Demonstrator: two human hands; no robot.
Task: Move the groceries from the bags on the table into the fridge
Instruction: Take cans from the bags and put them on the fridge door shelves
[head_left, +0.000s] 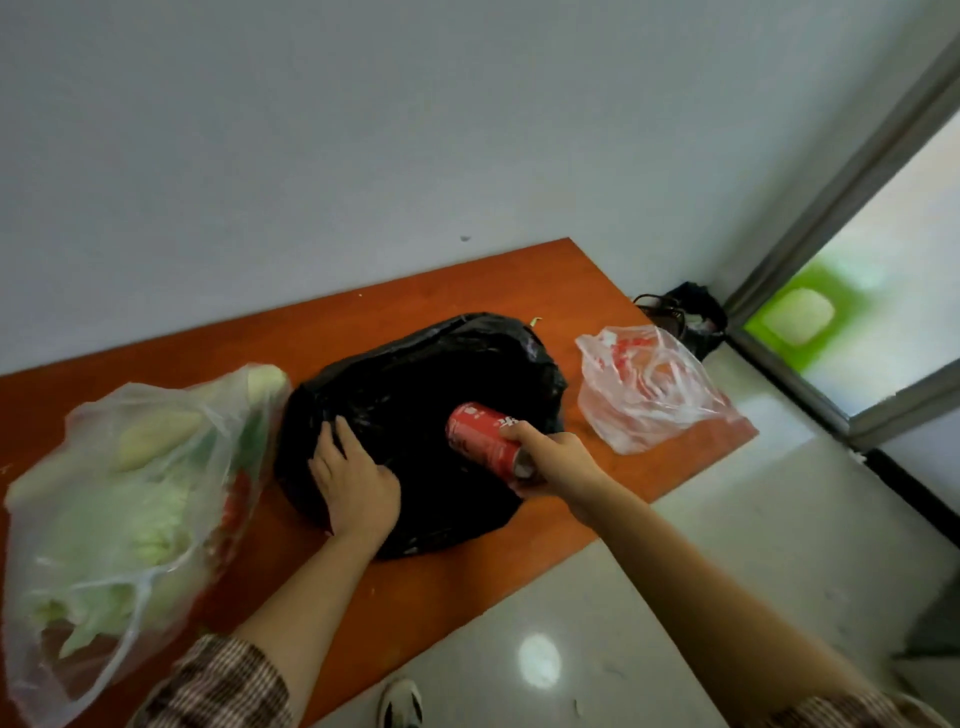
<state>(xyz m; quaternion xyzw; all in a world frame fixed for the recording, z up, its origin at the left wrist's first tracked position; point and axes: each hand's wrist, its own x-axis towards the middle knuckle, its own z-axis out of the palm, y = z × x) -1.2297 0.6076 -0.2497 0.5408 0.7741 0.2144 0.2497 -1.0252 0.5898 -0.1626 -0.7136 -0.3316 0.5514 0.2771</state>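
Two hands are seen over a black bag (415, 384) that lies slumped in the middle of the orange-brown surface (467, 280). One red can (483, 436) is held by the right hand (558, 460) over the bag's right half. The fingers (515, 431) are curled round the can's near end, so this hand is closed on it; whether the can touches the bag cannot be told. The can is tipped onto its side. Its long axis runs from upper left to lower right in the head view, with the red end pointed away toward the wall and the silver end turned back toward the person, beside the palm. The right arm is stretched in from the lower right. The left hand (356, 480) is laid flat on the bag's left part — palm down, fingers straight and slightly spread, nothing gripped — and the can is kept just to its right, apart from it. A clear bag of pale green vegetables (130, 493) is set left of the black bag, touching it. A small clear bag with red print (649, 387) is set apart on the right.
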